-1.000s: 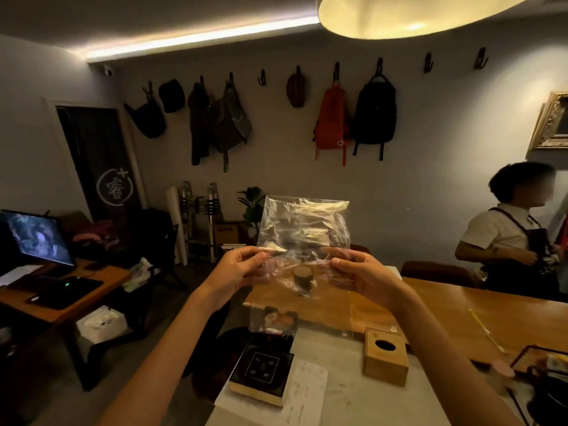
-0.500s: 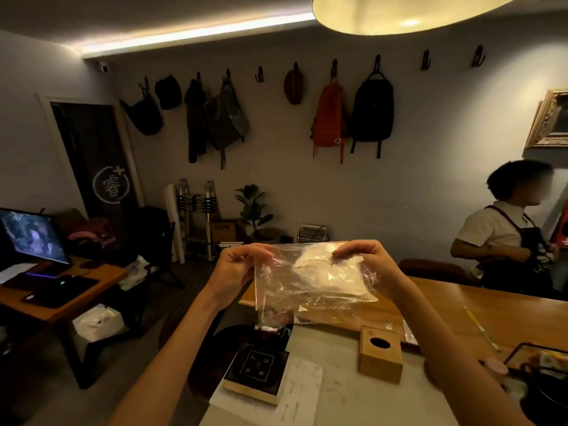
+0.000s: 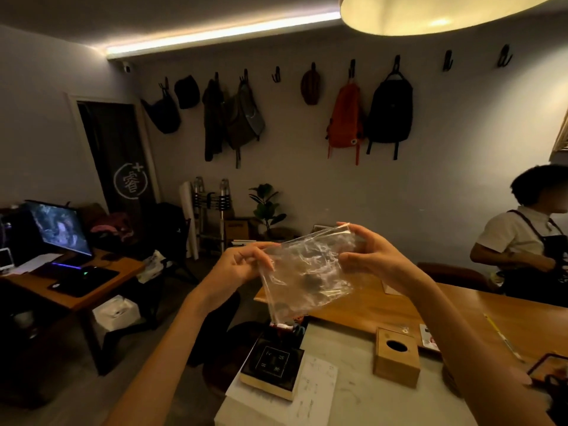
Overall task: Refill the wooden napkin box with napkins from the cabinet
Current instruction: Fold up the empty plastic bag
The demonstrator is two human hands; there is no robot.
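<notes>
A clear, crinkled plastic bag [image 3: 307, 272] hangs in the air between my hands, tilted with its lower corner pointing down-left. My left hand [image 3: 242, 265] pinches its left edge and my right hand [image 3: 368, 256] grips its upper right edge. I see no napkins inside it now. The wooden napkin box [image 3: 396, 364], with an oval slot on top, stands on the pale counter [image 3: 353, 401] below and right of the bag, apart from both hands.
A black-topped book [image 3: 272, 368] lies on papers at the counter's left edge. A wooden table [image 3: 384, 305] extends behind. A person in an apron [image 3: 525, 244] stands at the right. A desk with a monitor [image 3: 58, 229] is at the left.
The bag has gone from hanging flat to tilted, with my right hand higher than my left. The white contents seen half a second ago no longer show. The view shifted slightly.
</notes>
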